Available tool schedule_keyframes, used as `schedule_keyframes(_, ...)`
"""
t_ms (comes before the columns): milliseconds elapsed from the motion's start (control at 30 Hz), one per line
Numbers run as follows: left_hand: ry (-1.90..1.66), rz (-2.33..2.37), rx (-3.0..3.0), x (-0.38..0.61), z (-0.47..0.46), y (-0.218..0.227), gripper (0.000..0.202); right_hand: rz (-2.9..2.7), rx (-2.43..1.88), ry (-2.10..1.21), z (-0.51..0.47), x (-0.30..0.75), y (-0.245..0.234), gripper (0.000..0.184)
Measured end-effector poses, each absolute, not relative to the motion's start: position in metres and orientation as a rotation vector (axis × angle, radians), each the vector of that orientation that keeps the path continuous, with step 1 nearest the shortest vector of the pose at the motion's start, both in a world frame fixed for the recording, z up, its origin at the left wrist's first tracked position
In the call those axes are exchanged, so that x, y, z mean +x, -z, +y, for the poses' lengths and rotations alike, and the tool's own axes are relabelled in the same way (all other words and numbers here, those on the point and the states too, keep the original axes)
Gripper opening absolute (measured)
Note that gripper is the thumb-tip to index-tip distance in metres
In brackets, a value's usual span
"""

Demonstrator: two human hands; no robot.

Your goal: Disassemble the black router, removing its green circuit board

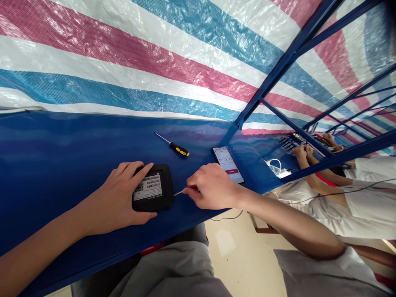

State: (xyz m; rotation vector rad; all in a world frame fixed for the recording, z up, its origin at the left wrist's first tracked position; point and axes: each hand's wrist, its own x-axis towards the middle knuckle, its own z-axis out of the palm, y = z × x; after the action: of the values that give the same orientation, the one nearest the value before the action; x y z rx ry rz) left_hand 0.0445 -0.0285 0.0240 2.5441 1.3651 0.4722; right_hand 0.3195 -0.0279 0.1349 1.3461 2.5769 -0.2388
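A small black box (154,187) with a white barcode label lies on the blue table (55,156). My left hand (119,198) rests over its left side, fingers curled round its edges, holding it down. My right hand (212,185) is closed in a pinch on a thin metal tool (178,192) whose tip touches the box's right edge.
A yellow-and-black screwdriver (173,145) lies beyond the box. A phone (228,164) showing a timer lies to the right. A striped tarp (154,53) backs the table. Blue frame bars (278,70) stand right; other people's hands (305,152) work at the neighbouring station.
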Motion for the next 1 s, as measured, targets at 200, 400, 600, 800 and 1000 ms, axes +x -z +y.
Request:
schedule_keyframes(200,-0.468,1.360,2.518,0.044,-0.028,-0.025,0.111,2.687,1.456,0.451,-0.028,0.332,-0.108,0.037)
schedule_keyframes(400,-0.435,1.366,2.510,0.046,-0.030,-0.029,0.113,2.749,1.670,0.855,-0.035,0.341,-0.083,0.044)
schedule_keyframes(600,-0.427,1.388,2.472,0.047,-0.032,-0.031,0.113,2.764,1.739,1.245,-0.040,0.345,-0.065,0.044)
schedule_keyframes(800,-0.404,1.376,2.491,0.046,-0.032,-0.033,0.112,2.759,1.778,1.351,-0.044,0.346,-0.062,0.045)
schedule_keyframes(1000,-0.391,1.378,2.534,0.045,-0.032,-0.031,0.112,2.759,1.798,1.370,-0.046,0.345,-0.060,0.045)
